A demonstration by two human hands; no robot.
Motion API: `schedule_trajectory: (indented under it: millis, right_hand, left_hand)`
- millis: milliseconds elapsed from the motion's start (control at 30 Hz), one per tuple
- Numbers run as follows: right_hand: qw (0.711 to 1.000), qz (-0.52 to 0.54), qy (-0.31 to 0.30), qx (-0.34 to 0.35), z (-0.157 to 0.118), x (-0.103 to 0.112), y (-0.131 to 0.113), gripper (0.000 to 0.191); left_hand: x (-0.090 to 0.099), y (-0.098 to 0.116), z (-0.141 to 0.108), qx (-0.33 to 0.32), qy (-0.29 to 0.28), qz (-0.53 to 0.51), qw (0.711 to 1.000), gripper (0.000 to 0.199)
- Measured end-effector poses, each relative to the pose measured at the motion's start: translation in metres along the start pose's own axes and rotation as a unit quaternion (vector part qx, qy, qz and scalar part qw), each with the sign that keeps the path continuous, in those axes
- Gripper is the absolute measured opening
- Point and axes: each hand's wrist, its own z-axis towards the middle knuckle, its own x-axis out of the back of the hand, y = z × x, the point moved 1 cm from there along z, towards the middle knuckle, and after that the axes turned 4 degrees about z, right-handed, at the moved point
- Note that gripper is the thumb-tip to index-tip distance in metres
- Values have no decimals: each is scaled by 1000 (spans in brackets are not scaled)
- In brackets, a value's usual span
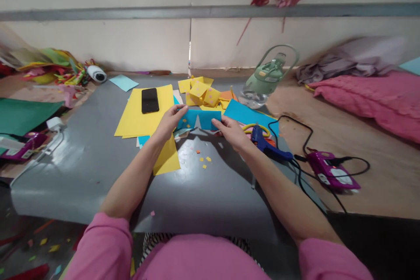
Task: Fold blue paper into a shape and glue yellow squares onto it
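A blue paper strip [205,119] with a notch cut in its lower edge is stretched between both hands above the grey table cover. My left hand [171,121] pinches its left end, and my right hand [231,130] grips the right end with the thumb in front. Just behind the strip lies a pile of folded yellow paper pieces [200,91]. Small yellow and orange scraps [205,160] are scattered on the cover below the strip. A larger blue sheet [246,114] rests behind my right hand.
A black phone [150,100] lies on yellow sheets [131,118] at the left. On the right are a blue glue gun [271,148], a purple device [331,170] with black cables, a green bottle [267,78] and pink fabric [370,100].
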Motion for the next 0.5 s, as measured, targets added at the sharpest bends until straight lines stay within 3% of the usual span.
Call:
schedule_trajectory:
  millis: [67,167,267,333,400,500]
  right_hand:
    - [999,-26,-21,-5,1,-2,2,40]
    - [996,-82,-23,-8,1,1,3,33]
    - [982,-183,42,23,-3,8,-6,24]
    - [954,-282,79,69,-10,12,-17,22]
    - [930,-349,57,104,-20,13,-28,15]
    - [914,-394,-23,96,-39,19,-37,11]
  left_hand:
    - [6,0,2,-61,19,94,994,34]
    - [10,-1,5,-102,-2,187,977,28]
    - [10,-4,7,-111,-20,257,960,21]
    - [10,-5,8,-127,-4,290,949,20]
    - [11,-3,8,-144,23,309,940,17]
    - [12,3,5,-147,52,325,933,18]
